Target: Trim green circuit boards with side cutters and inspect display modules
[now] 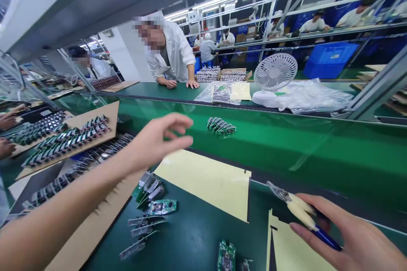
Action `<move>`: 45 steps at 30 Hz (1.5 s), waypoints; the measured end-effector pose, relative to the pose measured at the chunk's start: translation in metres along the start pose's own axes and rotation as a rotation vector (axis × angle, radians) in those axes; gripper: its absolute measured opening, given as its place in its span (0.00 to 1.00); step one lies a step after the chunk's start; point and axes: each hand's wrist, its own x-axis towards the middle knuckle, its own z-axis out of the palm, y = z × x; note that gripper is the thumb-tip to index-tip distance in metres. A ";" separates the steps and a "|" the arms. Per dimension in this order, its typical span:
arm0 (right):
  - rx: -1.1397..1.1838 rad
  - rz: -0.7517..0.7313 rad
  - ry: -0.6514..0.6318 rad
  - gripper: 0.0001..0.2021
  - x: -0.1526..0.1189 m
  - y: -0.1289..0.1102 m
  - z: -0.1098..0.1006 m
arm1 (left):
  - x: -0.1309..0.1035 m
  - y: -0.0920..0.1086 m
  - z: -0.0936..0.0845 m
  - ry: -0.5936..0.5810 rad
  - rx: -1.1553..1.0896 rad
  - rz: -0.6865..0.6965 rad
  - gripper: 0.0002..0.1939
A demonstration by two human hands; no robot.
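My left hand (168, 135) is raised over the near edge of the green belt, slightly blurred. Its thumb and fingers are apart with nothing between them. A small row of circuit boards (221, 126) lies on the belt to the right of it. My right hand (349, 228) holds a pair of cutting pliers (300, 209) with cream and blue handles, jaws pointing up and left. Below my left arm, loose circuit boards (162, 206) lie on the dark green table. Another green board (227, 256) is at the bottom edge of the view, partly cut off.
Yellow sheets (210, 182) lie on the table. Cardboard trays (111, 129) with rows of boards stand at left, near another person's hands. Across the belt (333, 144), a person in white leans on a ledge with a white fan (276, 72) and plastic bags (318, 95).
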 end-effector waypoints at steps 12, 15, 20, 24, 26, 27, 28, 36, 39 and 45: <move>-0.043 0.031 -0.017 0.25 -0.011 -0.018 -0.004 | -0.123 0.007 0.118 -0.499 -0.126 -0.590 0.25; -0.049 0.008 0.036 0.23 -0.015 -0.021 -0.005 | -0.118 0.015 0.126 -0.479 -0.117 -0.595 0.24; -0.072 -0.009 0.094 0.20 -0.022 -0.034 -0.006 | -0.127 0.003 0.146 -0.365 -0.131 -0.510 0.10; -0.061 -0.098 0.092 0.16 -0.024 -0.048 -0.005 | -0.125 -0.007 0.149 -0.245 -0.344 -0.508 0.07; -0.075 -0.193 0.050 0.14 -0.023 -0.055 -0.005 | -0.117 -0.010 0.145 -0.188 -0.673 -0.530 0.12; -0.096 -0.239 0.035 0.14 -0.022 -0.058 -0.005 | -0.112 -0.010 0.143 -0.179 -0.835 -0.546 0.16; -0.125 -0.278 0.025 0.14 -0.021 -0.060 -0.005 | -0.106 -0.011 0.141 -0.176 -0.966 -0.562 0.21; -0.304 -0.312 0.153 0.15 -0.009 -0.063 0.015 | -0.076 -0.009 0.143 -0.112 -1.058 -0.556 0.26; -0.355 -0.316 0.223 0.16 -0.005 -0.064 0.022 | -0.075 -0.006 0.148 -0.115 -1.051 -0.549 0.25; -0.415 -0.343 0.267 0.16 0.000 -0.068 0.026 | -0.073 -0.005 0.153 0.035 -1.012 -0.578 0.26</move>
